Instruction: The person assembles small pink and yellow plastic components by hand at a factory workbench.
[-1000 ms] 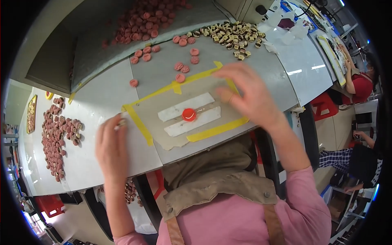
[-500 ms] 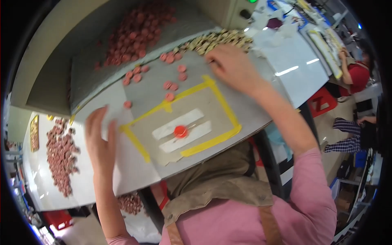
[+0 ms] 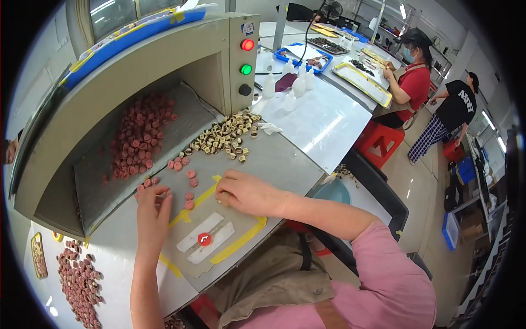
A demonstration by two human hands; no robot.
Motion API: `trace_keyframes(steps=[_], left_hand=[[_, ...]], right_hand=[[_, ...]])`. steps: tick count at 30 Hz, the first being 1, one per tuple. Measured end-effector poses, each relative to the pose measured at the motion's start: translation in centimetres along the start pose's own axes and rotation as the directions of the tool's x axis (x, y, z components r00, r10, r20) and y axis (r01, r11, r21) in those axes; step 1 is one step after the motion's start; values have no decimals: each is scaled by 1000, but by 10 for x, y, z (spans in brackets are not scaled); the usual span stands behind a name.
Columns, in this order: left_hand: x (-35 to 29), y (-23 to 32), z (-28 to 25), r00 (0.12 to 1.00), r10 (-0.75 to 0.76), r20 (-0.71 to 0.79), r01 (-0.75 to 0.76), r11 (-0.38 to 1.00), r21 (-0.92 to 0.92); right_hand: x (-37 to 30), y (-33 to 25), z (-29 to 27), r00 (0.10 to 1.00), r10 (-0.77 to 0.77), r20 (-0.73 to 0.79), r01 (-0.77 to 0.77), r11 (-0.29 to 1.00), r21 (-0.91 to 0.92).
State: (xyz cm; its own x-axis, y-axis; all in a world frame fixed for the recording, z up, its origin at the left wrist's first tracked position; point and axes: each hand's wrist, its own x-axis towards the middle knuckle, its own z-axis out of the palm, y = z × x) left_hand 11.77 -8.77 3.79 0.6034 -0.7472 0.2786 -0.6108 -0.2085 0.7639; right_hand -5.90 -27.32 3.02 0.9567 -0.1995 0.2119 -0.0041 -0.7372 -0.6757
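Observation:
My left hand (image 3: 154, 211) reaches over the grey work surface (image 3: 274, 164) with its fingers bent and the thumb apart. Its fingertips are beside a few round pink pieces (image 3: 148, 182) and partly hide them. My right hand (image 3: 249, 193) is closed in a pinch above the upper right of a yellow-taped rectangle; what its fingertips hold is too small to make out. Several more pink pieces (image 3: 190, 174) lie between the hands. Inside the tape, two white strips (image 3: 200, 232) lie side by side, with a round red piece bearing a white mark (image 3: 204, 239) across their gap.
A beige box-shaped machine (image 3: 219, 38) with lit buttons holds a heap of pink pieces (image 3: 137, 137). Cream-and-dark pieces (image 3: 224, 137) are piled by its mouth. More pink pieces (image 3: 76, 279) spread at the left. A person in red (image 3: 413, 82) works at the far table; another stands behind.
The head view has swung up and right, showing more of the room. My left hand has come to the pink pieces; my right hand has left the cream-and-dark pile for the taped area.

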Motion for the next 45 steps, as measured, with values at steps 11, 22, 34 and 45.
trace_keyframes(steps=[11, 22, 34, 45], left_hand=[[-103, 22, -40, 838, -546, -8, 387, 603, -697], [-135, 32, -9, 844, -534, 47, 200, 234, -951], [-138, 9, 4, 900, -394, 187, 221, 40, -975], [-159, 4, 1, 918, -377, 121, 159, 72, -985]], right_hand=[[5, 12, -2, 944, -331, -4, 328, 939, -106], [9, -10, 0, 952, -238, 194, 276, 941, -197], [4, -42, 30, 982, -124, 141, 128, 992, -21], [-4, -59, 77, 929, -319, 186, 345, 929, -133]])
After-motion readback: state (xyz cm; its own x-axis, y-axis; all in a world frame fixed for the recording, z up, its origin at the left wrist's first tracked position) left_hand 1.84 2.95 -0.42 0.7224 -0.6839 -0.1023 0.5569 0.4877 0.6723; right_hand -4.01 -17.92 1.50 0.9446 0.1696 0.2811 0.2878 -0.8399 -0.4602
